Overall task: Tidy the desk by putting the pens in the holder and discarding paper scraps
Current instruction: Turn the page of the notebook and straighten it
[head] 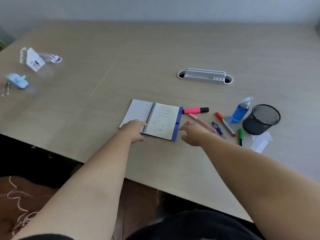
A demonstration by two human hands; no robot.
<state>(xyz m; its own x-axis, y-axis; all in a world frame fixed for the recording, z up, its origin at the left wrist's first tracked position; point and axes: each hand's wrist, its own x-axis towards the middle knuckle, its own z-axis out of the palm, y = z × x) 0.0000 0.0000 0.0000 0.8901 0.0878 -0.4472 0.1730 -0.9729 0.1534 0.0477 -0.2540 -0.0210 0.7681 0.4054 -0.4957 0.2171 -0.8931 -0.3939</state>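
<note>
A black mesh pen holder [262, 119] stands at the right of the desk. Left of it lie a pink highlighter [195, 110], a pink pen [201, 122], a blue pen [218, 129], a red-capped marker [225, 123] and a green marker [241, 136]. White paper scraps [260, 142] lie in front of the holder. My left hand [134, 129] rests on the near left corner of an open spiral notebook [161, 121]. My right hand [192, 133] hovers with fingers spread just right of the notebook, by the pink pen, holding nothing.
A blue spray bottle [241, 110] stands beside the holder. A white cable tray [205, 75] is set into the desk behind. At far left lie folded white packaging [34, 59] and a pale blue gadget [18, 81]. The desk's near edge [103, 168] runs diagonally below my arms.
</note>
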